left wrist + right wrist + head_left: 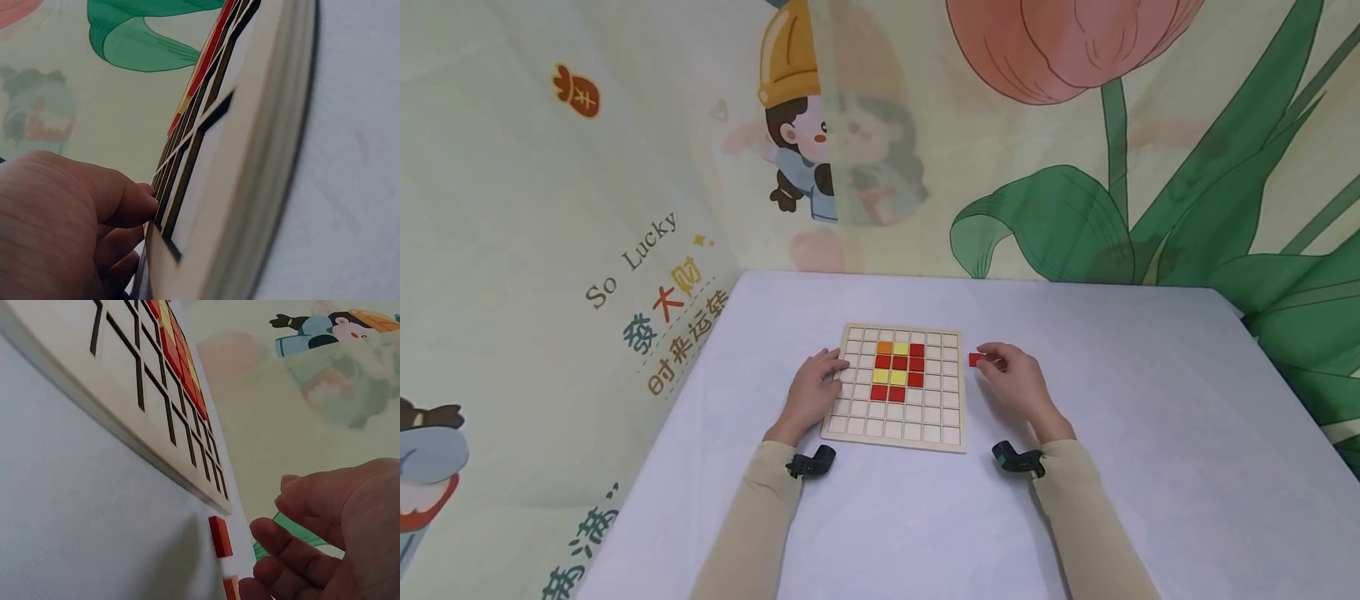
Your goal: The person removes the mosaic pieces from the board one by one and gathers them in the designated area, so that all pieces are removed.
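Observation:
A square wooden grid board [943,443] lies on the table, with red, yellow and orange tiles filling a block of cells near its middle. My left hand [811,390] rests at the board's left edge; in the left wrist view its fingertips touch the border. To the right of the board a red tile [975,359] lies on the table, just by the fingertips of my right hand [1017,381]. In the right wrist view that hand's thumb and fingers are apart, close to the red tile [220,537]. A second, orange-red tile [230,588] is partly hidden by the fingers.
A white cloth covers the table [1150,400]. Behind it hangs a printed curtain [880,242] with a tulip and cartoon figures. Each wrist wears a black camera, such as the left wrist camera [812,462].

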A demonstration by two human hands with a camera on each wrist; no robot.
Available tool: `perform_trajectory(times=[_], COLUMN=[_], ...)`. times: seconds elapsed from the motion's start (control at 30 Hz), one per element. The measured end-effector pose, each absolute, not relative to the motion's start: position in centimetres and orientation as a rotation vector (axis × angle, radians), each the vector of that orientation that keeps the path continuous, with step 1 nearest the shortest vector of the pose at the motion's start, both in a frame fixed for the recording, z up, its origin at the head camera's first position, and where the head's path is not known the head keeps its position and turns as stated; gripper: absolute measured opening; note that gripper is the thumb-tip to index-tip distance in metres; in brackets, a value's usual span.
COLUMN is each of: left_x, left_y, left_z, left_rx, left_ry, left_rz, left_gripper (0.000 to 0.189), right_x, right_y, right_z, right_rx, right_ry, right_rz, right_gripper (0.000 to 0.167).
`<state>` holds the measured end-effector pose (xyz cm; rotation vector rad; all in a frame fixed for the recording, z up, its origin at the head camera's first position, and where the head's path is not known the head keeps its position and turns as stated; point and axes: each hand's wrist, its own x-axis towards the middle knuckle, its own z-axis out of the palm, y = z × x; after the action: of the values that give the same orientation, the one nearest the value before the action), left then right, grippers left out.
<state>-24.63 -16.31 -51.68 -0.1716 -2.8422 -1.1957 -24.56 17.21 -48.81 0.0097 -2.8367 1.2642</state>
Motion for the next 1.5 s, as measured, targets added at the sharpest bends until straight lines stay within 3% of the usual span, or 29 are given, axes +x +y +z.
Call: perform_trajectory(times=[0.4, 0.9, 1.2, 1.5], left_x=[-24.6, -24.4, -24.4, -24.4], left_y=[-16.2, -16.1, -16.0, -16.2], left_z=[-51.9, -51.7, -51.6, -51.6], left_rx=[-0.166, -0.171, -0.158, -0.16], left_ry=[-2.84, -2.831, -2.831, -2.821], left_rz=[-1.21, -1.227, -1.23, -1.223], left_gripper=[0.034, 0.034, 0.035, 0.034], right_x=[-23.3, -22.8, -23.1, -23.1], right_y=[12.7, 10.0, 9.2, 8.9], right_z=[-49.2, -51.1, -50.9, -51.0], right_rx=[0.28, 0.274, 0.257, 0.278], right_ry=[-2.871, -2.85, -2.948, -2.927], right_rz=[1.314, 1.207, 1.088, 1.0], right_gripper=[0.032, 0.033, 0.042, 0.038])
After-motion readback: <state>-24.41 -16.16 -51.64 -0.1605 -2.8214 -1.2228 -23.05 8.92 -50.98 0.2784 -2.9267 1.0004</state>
